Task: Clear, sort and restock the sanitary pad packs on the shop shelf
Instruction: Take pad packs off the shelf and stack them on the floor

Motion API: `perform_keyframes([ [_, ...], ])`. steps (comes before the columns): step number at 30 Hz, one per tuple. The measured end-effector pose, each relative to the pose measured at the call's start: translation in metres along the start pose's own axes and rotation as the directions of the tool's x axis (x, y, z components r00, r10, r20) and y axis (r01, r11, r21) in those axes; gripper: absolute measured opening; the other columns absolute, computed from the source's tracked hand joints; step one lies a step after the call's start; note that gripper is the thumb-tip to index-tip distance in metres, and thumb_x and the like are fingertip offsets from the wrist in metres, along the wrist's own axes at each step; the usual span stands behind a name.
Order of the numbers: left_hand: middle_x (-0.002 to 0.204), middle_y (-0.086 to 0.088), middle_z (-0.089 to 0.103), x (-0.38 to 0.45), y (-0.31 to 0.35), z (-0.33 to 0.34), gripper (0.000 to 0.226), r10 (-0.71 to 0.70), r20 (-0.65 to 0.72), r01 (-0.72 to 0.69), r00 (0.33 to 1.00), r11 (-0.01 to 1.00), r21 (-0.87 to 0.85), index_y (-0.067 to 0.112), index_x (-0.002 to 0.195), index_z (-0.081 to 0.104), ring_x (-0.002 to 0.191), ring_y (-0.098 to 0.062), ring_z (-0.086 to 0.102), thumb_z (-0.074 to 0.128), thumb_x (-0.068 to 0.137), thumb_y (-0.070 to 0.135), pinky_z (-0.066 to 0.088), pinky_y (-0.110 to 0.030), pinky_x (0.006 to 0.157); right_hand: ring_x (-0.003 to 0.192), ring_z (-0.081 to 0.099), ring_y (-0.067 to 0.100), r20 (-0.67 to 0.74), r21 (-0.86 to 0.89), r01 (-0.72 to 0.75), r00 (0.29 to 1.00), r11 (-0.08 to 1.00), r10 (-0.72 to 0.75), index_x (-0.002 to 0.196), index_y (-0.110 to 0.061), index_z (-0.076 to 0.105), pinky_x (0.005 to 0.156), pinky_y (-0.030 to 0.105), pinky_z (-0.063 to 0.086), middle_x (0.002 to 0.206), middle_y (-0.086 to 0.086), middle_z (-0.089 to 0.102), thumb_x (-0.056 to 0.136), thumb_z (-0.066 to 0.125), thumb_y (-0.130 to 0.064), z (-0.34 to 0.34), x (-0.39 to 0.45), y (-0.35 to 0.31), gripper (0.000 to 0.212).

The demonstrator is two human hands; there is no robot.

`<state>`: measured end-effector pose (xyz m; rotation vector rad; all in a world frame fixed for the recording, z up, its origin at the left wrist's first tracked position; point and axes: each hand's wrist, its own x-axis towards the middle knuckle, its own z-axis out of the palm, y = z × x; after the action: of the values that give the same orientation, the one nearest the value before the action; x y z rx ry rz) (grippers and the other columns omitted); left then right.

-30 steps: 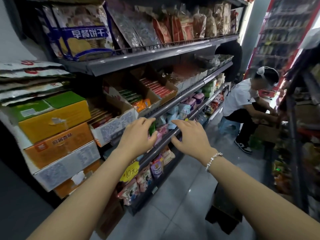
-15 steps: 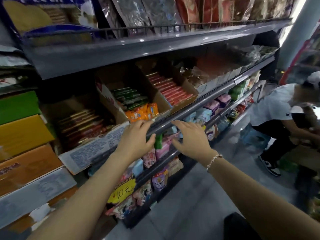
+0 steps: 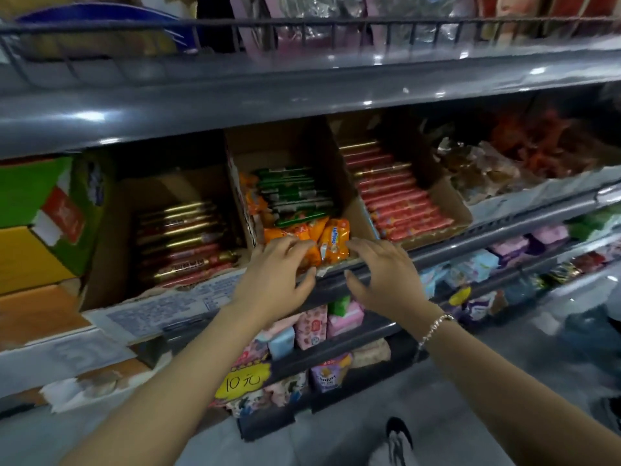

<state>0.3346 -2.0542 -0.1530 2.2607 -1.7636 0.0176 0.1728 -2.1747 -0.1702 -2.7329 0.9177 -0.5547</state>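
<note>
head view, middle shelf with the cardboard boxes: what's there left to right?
Green and yellow cartons → box of gold-striped sticks → box of green and orange packs, hands at its front → box of red sticks → loose brown and red snack bags.

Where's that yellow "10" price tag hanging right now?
In the head view the yellow price tag sits low and centre-left on a lower shelf's edge, beneath the left forearm, left of a purple pack and below the pink pad packs.

Glossy grey metal shelf, matt brown cardboard box, shiny plastic orange packets
</note>
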Motion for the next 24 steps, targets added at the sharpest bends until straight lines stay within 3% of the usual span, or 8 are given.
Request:
perform_keyframes([
  [6,0.113,-0.011,0.064,0.016,0.024,0.021,0.054,-0.188,-0.117,0.190,0.975,0.982,0.009,0.012,0.124,0.062,0.103,-0.032,0.061,0.038,0.086,0.042,0.047,-0.045,0.084,0.103,0.063,0.027,0.035,0.075,0.253,0.966,0.964,-0.256,0.122,-0.011,0.064,0.087,0.039,0.047,0.120,0.004,0.067,0.082,0.046,-0.043,0.001,0.039,0.049,0.054],
  [10,0.108,-0.010,0.064,0.019,0.054,0.030,0.050,-0.343,-0.167,0.348,0.925,0.938,0.000,0.012,0.121,0.063,0.099,-0.032,0.061,0.042,0.086,0.040,0.048,-0.045,0.083,0.112,0.058,0.024,0.101,0.113,0.377,0.916,0.919,-0.388,0.129,-0.016,0.060,0.094,0.039,0.043,0.126,0.002,0.064,0.084,0.041,-0.047,-0.003,0.052,0.072,0.057],
  [14,0.107,-0.008,0.064,0.013,0.088,0.042,0.049,-0.452,-0.230,0.465,0.862,0.885,0.003,0.013,0.121,0.063,0.100,-0.029,0.059,0.042,0.086,0.040,0.046,-0.041,0.086,0.110,0.057,0.022,0.082,0.161,0.497,0.854,0.853,-0.514,0.127,-0.018,0.062,0.092,0.035,0.042,0.124,-0.002,0.065,0.085,0.043,-0.045,-0.004,0.050,0.094,0.054],
  [20,0.111,-0.007,0.064,0.002,0.125,0.055,0.046,-0.481,-0.269,0.500,0.835,0.866,0.005,0.013,0.119,0.062,0.102,-0.026,0.056,0.044,0.085,0.037,0.047,-0.041,0.084,0.110,0.048,0.015,-0.009,0.206,0.569,0.814,0.796,-0.580,0.125,-0.019,0.062,0.092,0.031,0.035,0.121,-0.002,0.066,0.084,0.047,-0.042,0.000,0.029,0.113,0.050],
  [24,0.108,-0.010,0.066,-0.006,0.134,0.070,0.047,-0.461,-0.250,0.474,0.851,0.880,-0.011,0.009,0.116,0.065,0.097,-0.030,0.062,0.046,0.083,0.036,0.048,-0.042,0.082,0.109,0.051,0.017,-0.027,0.229,0.549,0.829,0.804,-0.558,0.122,-0.015,0.065,0.094,0.033,0.036,0.120,0.000,0.066,0.083,0.048,-0.041,0.011,0.006,0.123,0.050],
])
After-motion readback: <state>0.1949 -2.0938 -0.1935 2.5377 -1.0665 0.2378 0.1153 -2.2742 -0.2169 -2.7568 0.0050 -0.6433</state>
